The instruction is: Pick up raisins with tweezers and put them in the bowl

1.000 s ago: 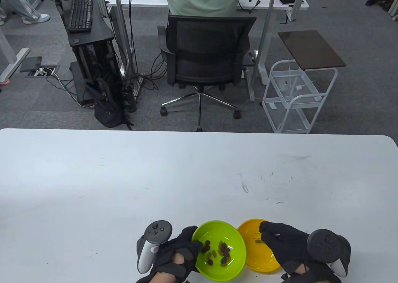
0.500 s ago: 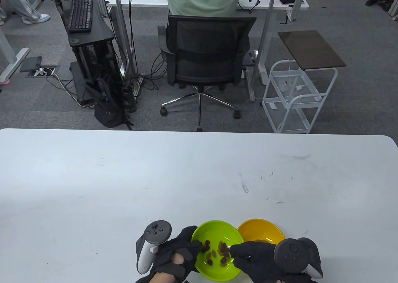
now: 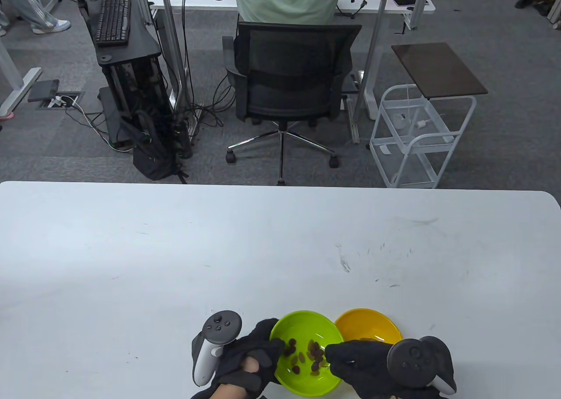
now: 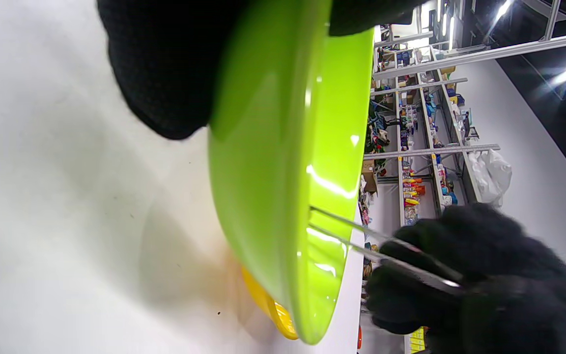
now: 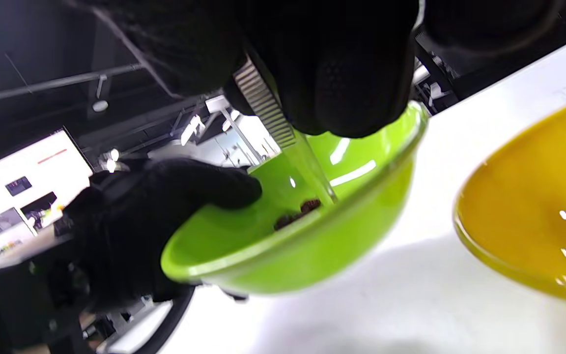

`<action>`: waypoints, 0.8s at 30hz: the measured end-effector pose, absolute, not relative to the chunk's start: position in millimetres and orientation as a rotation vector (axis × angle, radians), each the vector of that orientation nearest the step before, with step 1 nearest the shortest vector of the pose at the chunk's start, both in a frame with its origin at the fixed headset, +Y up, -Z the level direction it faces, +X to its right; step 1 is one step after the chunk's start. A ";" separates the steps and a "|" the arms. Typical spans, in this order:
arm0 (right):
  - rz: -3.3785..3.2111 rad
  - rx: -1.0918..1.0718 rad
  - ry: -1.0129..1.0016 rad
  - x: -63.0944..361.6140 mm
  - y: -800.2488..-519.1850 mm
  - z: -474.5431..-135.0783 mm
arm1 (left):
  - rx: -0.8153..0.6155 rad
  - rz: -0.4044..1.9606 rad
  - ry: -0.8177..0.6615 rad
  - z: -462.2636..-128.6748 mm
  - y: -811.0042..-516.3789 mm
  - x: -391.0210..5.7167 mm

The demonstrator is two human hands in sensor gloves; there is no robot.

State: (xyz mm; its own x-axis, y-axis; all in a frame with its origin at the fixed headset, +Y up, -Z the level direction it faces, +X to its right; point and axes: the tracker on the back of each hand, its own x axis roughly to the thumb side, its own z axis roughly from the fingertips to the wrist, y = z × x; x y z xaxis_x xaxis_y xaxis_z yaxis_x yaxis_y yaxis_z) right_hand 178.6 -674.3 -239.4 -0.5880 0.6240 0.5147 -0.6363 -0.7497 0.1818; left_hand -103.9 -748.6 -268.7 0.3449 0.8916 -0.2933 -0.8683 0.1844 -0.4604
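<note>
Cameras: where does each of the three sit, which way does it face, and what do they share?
Table view: high, looking down at the table and the office beyond; left hand on the green bowl, right hand over the raisins.
Left wrist view: on its side, low beside the green bowl; right hand with tweezers opposite.
Right wrist view: under the right hand, along the tweezers into the green bowl; yellow bowl at right.
Shared: the green bowl, in all three.

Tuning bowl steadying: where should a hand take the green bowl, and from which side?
Judging by its pose, take the green bowl at its left rim, from the left, as the left hand does. The right hand enters with tweezers over the right rim toward the raisins.
</note>
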 end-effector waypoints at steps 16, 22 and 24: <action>2.487 0.349 0.040 242.1 -714.5 -275.8 | -0.617 1.221 -0.018 -268.8 -749.7 -106.4; 2.502 0.298 0.100 246.4 -727.8 -282.2 | -0.619 1.219 -0.024 -269.4 -750.2 -106.7; 2.497 0.296 0.108 246.6 -728.9 -282.6 | -0.620 1.220 -0.024 -269.6 -750.4 -107.0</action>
State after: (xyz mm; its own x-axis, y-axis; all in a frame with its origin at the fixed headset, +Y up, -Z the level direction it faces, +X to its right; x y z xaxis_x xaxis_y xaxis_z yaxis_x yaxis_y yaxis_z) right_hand 246.6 -728.9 -282.6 -0.7861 0.5892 0.1866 -0.5709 -0.8079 0.1458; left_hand -107.0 -750.4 -269.6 0.3645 0.8795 -0.3060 -0.8669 0.2006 -0.4562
